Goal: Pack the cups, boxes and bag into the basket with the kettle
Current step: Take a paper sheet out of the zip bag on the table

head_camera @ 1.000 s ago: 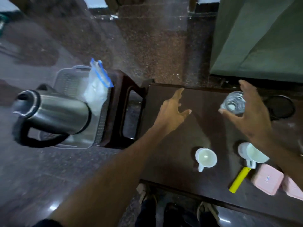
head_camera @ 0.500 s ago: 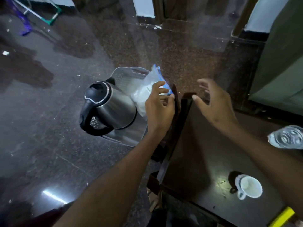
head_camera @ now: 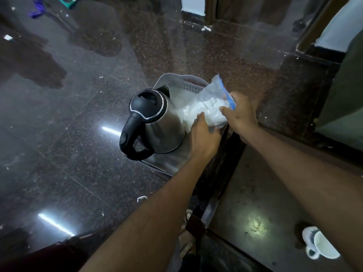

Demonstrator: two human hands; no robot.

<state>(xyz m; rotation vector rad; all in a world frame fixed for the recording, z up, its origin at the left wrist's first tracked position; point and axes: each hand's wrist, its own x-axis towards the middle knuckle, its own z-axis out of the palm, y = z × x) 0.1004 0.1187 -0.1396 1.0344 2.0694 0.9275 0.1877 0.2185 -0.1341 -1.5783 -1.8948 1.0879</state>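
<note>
A clear zip bag (head_camera: 206,103) of white lumps, with a blue seal strip, lies tilted inside the grey perforated basket (head_camera: 176,83). My right hand (head_camera: 240,114) grips the bag's upper end at the blue strip. My left hand (head_camera: 204,136) presses on the bag's lower end beside the steel kettle (head_camera: 157,122). The kettle, with a black lid and handle, stands in the basket's left part. One white cup (head_camera: 322,246) stands on the dark table (head_camera: 265,193) at the bottom right. The boxes and other cups are out of view.
The basket rests on a dark wooden stool (head_camera: 222,154) to the left of the table. Glossy dark stone floor (head_camera: 78,114) spreads left and beyond. A green cloth-covered surface (head_camera: 345,95) rises at the far right.
The view has swung left and closer to the basket. My right hand has moved from above the table onto the bag's top. My left hand has slid lower on the bag.
</note>
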